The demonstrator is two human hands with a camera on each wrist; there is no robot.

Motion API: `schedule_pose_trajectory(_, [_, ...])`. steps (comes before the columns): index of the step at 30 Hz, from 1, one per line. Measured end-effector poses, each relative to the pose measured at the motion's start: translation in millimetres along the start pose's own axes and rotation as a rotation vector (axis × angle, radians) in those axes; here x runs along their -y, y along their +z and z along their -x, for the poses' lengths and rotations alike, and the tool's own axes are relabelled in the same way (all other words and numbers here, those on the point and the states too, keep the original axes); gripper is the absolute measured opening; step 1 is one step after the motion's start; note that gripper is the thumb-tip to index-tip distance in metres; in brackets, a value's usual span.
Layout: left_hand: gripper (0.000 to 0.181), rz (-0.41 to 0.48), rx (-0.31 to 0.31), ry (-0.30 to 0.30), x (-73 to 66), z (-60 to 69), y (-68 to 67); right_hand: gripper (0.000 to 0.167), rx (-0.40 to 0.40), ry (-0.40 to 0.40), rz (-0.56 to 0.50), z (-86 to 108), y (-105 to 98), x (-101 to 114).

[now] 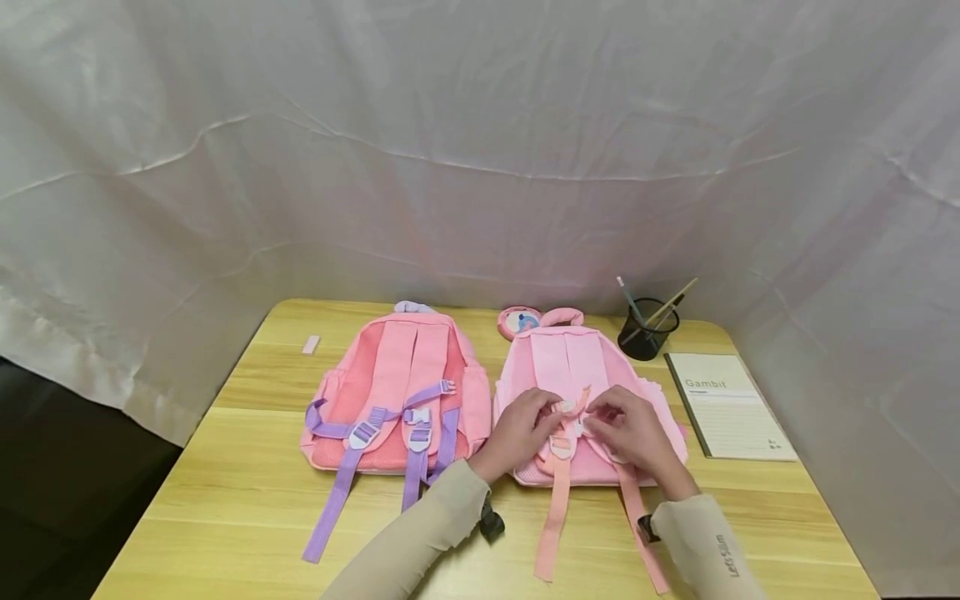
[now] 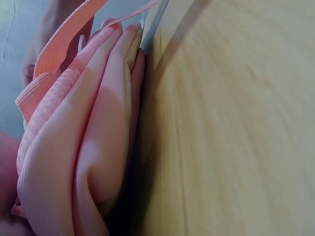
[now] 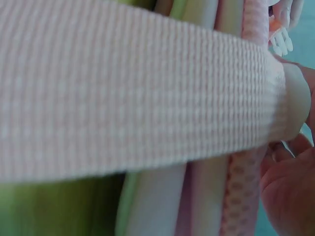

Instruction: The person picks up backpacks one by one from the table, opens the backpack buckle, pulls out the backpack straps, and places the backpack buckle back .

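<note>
A light pink backpack (image 1: 588,354) lies on the table with its shoulder straps facing up. My left hand (image 1: 517,429) pinches a white pronged buckle half (image 3: 282,41) on a peach strap, above the lower middle of the bag. Close beside it, the curled fingertips of my right hand (image 1: 633,429) pinch a small white buckle piece, mostly hidden by the fingers. The two halves look apart. Two loose peach straps (image 1: 553,521) hang over the bag's lower edge. In the right wrist view a wide strap (image 3: 147,93) covers much of the scene.
A coral pink backpack (image 1: 405,342) with purple straps (image 1: 333,504) lies to the left. Behind the light pink bag sits a round pink item (image 1: 510,322). A black mesh pen cup (image 1: 637,340) and a notebook (image 1: 731,412) stand at the right; a small pale block (image 1: 311,344) lies far left.
</note>
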State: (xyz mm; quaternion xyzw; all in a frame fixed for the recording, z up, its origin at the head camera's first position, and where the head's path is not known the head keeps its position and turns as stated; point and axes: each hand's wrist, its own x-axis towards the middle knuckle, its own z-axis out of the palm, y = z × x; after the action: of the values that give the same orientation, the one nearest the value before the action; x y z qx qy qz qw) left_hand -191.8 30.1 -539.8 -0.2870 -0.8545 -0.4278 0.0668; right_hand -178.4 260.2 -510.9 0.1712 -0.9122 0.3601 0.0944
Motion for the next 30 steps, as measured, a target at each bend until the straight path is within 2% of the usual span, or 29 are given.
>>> schedule_pose_trajectory(3, [0.027, -0.004, 0.004, 0.001, 1.0, -0.3, -0.3, 0.017, -0.016, -0.04, -0.012, -3.3, 3, 3])
schedule_pose_trajectory(7, [0.031, -0.017, 0.015, 0.019, 1.3, -0.4, -1.3, 0.02, 0.003, -0.067, -0.01, -8.2, 9, 5])
schedule_pose_trajectory(14, [0.034, -0.039, 0.041, 0.031, -0.5, 0.5, -2.3, 0.013, 0.049, 0.038, 0.025, -11.0, 16, 6])
schedule_pose_trajectory(19, [0.03, -0.042, 0.028, 0.031, -0.1, -0.6, -1.9, 0.01, 0.036, 0.05, 0.02, -10.7, 17, 4])
schedule_pose_trajectory(25, [0.033, -0.075, 0.05, 0.042, -0.5, -0.3, -2.6, 0.009, 0.029, 0.076, -0.003, -9.2, 16, 4])
schedule_pose_trajectory(30, [0.032, -0.036, 0.048, 0.038, 0.7, -0.7, -1.9, 0.008, 0.028, 0.095, -0.003, -7.8, 15, 5])
